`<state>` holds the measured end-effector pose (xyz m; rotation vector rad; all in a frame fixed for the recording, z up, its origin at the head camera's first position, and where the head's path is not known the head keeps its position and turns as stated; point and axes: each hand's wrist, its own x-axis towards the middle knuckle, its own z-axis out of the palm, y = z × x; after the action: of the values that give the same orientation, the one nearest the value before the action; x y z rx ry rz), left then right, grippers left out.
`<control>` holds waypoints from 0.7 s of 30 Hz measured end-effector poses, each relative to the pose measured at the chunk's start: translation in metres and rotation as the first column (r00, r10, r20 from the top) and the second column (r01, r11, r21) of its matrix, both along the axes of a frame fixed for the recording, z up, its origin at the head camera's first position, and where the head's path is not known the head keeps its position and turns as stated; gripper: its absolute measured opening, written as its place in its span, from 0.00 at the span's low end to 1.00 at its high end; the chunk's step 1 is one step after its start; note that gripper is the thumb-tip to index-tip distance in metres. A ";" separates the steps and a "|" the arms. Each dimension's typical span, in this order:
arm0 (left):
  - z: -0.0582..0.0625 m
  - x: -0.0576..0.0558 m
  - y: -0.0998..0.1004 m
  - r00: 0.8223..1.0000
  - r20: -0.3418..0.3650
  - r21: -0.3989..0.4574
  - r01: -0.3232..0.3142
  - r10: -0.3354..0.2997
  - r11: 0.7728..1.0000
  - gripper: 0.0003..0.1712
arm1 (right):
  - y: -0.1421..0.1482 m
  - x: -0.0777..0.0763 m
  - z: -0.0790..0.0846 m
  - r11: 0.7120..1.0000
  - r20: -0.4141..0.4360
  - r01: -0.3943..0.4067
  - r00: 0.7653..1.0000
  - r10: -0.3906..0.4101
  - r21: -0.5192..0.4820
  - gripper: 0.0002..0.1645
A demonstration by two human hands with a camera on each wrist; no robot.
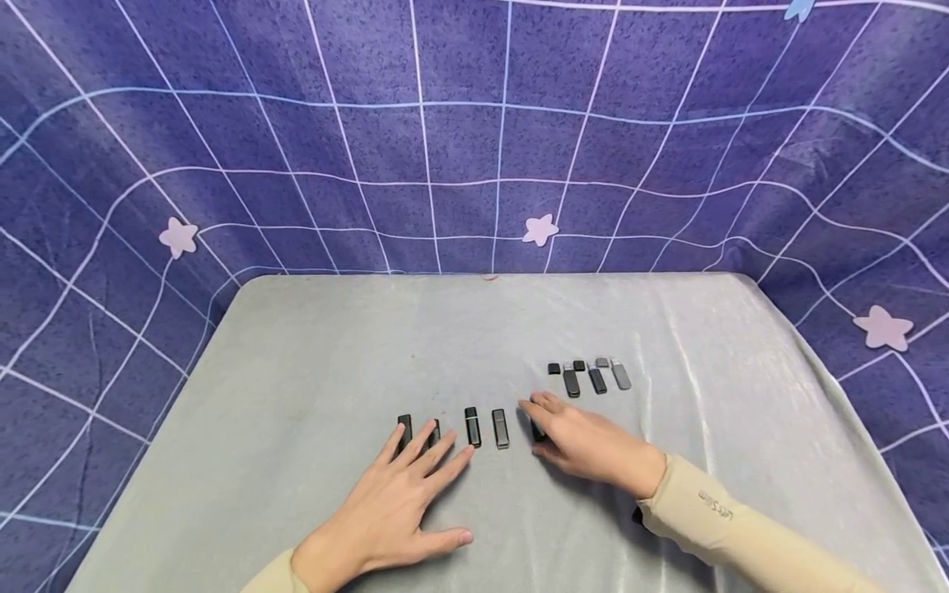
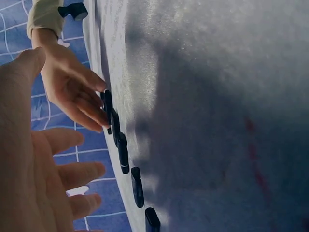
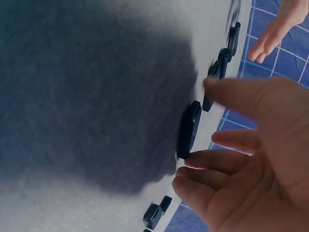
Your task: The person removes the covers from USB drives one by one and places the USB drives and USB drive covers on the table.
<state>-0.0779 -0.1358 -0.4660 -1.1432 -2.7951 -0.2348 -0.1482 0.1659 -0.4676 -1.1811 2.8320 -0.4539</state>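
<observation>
- The rightmost USB stick (image 3: 189,129) of the near row lies on the desk (image 1: 356,346), right of centre, beneath the fingers of the right hand and between the thumb side and the other fingers.
- The right hand (image 1: 582,436) reaches in from the near right; its grip is released, the thumb apart from the other fingers. Whether a fingertip touches the stick, I cannot tell.
- Just left of it in the row lies a grey USB stick (image 1: 500,428), then a black USB stick with a pale band (image 1: 473,427).
- Two dark sticks, the leftmost stick (image 1: 404,424) and its neighbour (image 1: 436,428), are partly covered by the left hand.
- The left hand (image 1: 396,502) comes from the near left, grip released, fingers spread; contact with the sticks cannot be told.
- Farther off, to the right, are two uncapped dark sticks (image 1: 596,379) and an uncapped grey stick (image 1: 621,375), with two black caps (image 1: 553,368) and a grey cap (image 1: 602,362) near their far ends.
- Pale grey cloth covers the desk; behind hangs a purple-blue curtain (image 1: 460,148) with a line grid and stars.
</observation>
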 end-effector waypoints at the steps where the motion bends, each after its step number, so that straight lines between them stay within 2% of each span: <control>1: 0.000 0.000 0.000 1.000 0.002 0.000 0.000 0.000 1.000 0.49 | 0.000 0.000 0.000 1.000 -0.014 -0.002 1.000 0.001 -0.004 0.37; 6: 0.000 -0.001 0.003 1.000 -0.009 0.002 -0.001 0.001 1.000 0.48 | -0.001 -0.003 0.002 1.000 -0.090 -0.027 0.996 0.026 -0.007 0.29; 10: 0.001 -0.001 0.006 1.000 -0.021 0.016 -0.004 0.004 1.000 0.48 | -0.003 -0.003 0.003 0.999 -0.094 -0.046 0.995 0.044 -0.019 0.21; 15: 0.003 -0.003 0.010 1.000 -0.030 0.025 0.002 -0.002 1.000 0.49 | -0.004 -0.005 0.000 0.990 -0.034 -0.051 0.998 0.047 -0.128 0.16; 21: 0.009 -0.007 0.015 0.999 -0.040 0.027 0.009 -0.008 1.000 0.48 | 0.000 -0.008 -0.003 0.964 -0.022 0.029 0.999 -0.036 -0.266 0.09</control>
<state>-0.0849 -0.1207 -0.4568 -1.1410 -2.7446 -0.2473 -0.1557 0.1657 -0.4701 -1.1871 2.8851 -0.8498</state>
